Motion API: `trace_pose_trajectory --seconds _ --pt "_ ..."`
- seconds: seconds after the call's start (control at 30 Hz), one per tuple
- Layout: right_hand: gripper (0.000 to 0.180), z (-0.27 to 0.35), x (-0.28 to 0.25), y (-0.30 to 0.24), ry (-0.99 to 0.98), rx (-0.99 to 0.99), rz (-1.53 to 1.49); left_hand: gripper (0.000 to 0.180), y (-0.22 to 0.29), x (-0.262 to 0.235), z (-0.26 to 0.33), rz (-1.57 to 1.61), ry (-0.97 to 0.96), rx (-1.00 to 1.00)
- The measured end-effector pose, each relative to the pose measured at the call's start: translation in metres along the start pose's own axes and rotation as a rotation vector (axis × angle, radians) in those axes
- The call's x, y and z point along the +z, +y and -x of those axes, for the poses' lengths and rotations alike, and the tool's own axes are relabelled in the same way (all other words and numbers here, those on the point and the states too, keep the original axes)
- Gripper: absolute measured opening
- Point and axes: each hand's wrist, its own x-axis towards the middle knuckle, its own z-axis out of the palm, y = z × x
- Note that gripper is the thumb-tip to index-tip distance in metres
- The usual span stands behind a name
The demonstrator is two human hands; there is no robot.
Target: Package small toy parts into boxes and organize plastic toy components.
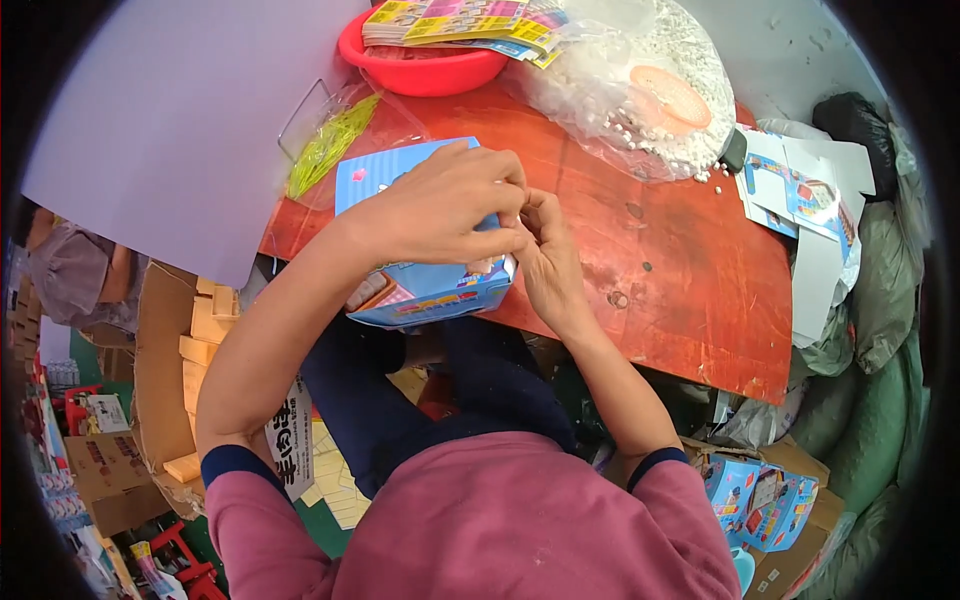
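A blue printed cardboard box [420, 300] sits at the near edge of the red table, tilted a little toward me. My left hand [445, 205] reaches across its top, fingers bent and drawn together at the box's right side. There it meets my right hand [550, 255], whose thumb and fingers are pinched close to the left fingertips. What lies between the fingers is hidden; it may be the box's edge or something small. The left hand and forearm cover much of the box's upper face.
On the red wooden table [680, 290] stand a red basin [430, 78] with printed sheets [450, 22] and a white granule heap [690, 40] with an orange sieve [670, 98]. Yellow-green strips [335, 145] lie left, flat cartons [815, 200] right. Cartons flank me, one with wooden blocks [212, 320], another with blue boxes [780, 505].
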Motion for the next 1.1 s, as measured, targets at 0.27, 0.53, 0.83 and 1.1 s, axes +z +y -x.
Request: trace_pose_trajectory --seconds 0.27,0.53,0.83,1.1 --pt "0.030 -0.003 -0.001 0.002 0.109 -0.111 0.249 0.019 -0.007 0.009 0.003 0.242 0.007 -0.010" --pt "0.041 0.012 0.000 0.001 0.039 0.009 -0.211 0.016 -0.010 0.025 0.005 0.181 0.210 0.061" --pt "0.036 0.014 -0.003 0.002 -0.056 -0.431 0.351 0.015 -0.022 0.022 0.016 0.090 0.621 -0.318" --pt "0.029 0.001 -0.006 -0.008 -0.138 -0.504 0.444 0.019 -0.027 0.024 0.015 0.091 0.552 -0.357"
